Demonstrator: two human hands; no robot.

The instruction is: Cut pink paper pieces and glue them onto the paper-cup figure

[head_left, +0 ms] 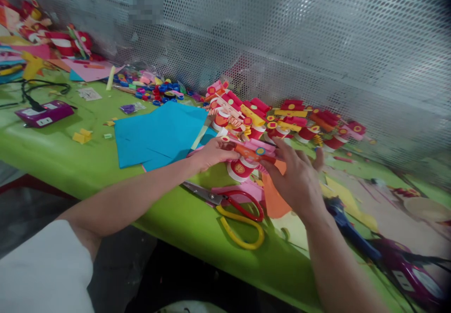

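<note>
In front of me is a paper craft figure [242,169], a red-and-white cup with a round gold emblem and orange and pink paper rolls across its top. My left hand [210,155] pinches the left end of the rolls between thumb and fingers. At their right end is my right hand [299,176], with its thumb and index finger closed on the rolls and the other fingers loosely spread. A pair of scissors [243,209] with red and yellow handles lies on the green table [190,228] just below the figure. An orange paper sheet [276,193] lies partly behind my right hand.
Blue paper [158,134] lies to the left. Behind my hands stands a row of similar paper figures [292,120], before a perforated metal panel [246,31]. A dark blue glue gun [352,228] and a purple power box [408,270] are at right; another purple box [45,113] is at left.
</note>
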